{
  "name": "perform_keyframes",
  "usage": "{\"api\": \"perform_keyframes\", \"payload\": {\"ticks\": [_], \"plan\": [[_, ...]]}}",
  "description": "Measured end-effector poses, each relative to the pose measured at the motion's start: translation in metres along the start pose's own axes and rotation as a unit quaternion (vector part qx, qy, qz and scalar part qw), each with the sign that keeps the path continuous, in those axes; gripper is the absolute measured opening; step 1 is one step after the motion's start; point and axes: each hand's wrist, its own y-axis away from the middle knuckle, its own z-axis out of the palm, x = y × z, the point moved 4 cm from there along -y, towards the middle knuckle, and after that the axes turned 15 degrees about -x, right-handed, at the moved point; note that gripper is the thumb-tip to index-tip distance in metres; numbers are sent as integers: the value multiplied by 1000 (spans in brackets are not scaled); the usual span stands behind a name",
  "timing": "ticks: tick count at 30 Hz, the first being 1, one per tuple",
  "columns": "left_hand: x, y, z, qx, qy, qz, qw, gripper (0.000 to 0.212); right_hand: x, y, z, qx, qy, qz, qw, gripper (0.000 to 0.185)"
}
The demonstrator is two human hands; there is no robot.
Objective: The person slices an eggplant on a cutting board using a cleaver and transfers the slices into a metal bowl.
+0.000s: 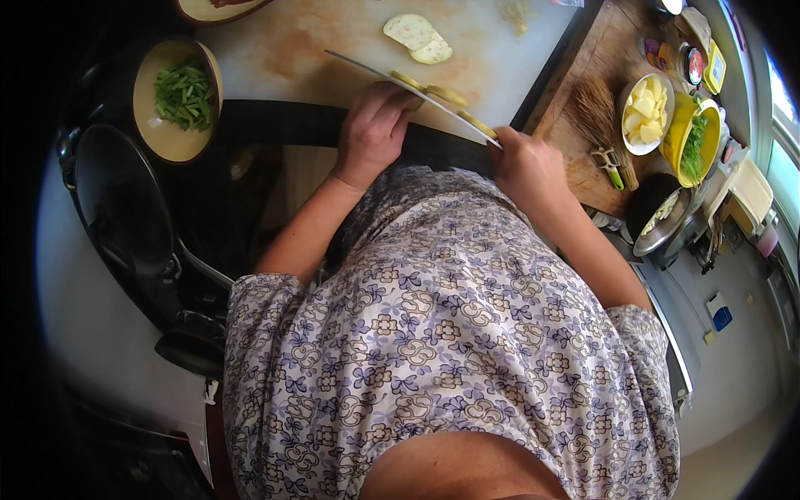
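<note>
My right hand (530, 164) is closed on the handle end of a kitchen knife (437, 105), whose long blade slants up to the left over the white cutting board (500, 69). Beside the blade, my left hand (377, 128) has its fingers curled on a piece of pale vegetable, mostly hidden by the fingers and the blade. Several cut slices (447, 95) lie along the far side of the knife. Farther back on the board, two round, pale eggplant-like slices (419, 37) overlap.
A bowl of chopped green stems (184, 97) stands at the left, near a black pan lid (125, 199). On the wooden surface (553, 128) at right are a whisk brush (597, 112), a green-handled peeler (609, 169), a bowl of pale yellow pieces (647, 111) and a yellow bowl with herbs (678, 140).
</note>
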Motion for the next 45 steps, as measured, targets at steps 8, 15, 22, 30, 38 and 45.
{"api": "perform_keyframes", "payload": {"ticks": [8,15,22,30,38,45], "plan": [[-5,4,4,3,15,-27,1000,26,7,-23,10,62,-40,-45,996,11],[-3,4,4,36,-6,-11,999,20,4,29,-19,22,-52,-21,998,14],[-2,1,1,35,11,-3,999,20,14,60,-19,-16,14,23,1000,10],[-3,4,5,34,18,-12,999,24,1,-6,5,13,-3,-20,1000,6],[-3,5,5,13,6,-13,1000,25,8,-21,9,46,-40,-39,997,8],[-3,9,5,58,15,-22,998,21,1,23,-18,31,-45,-36,998,14]]}}
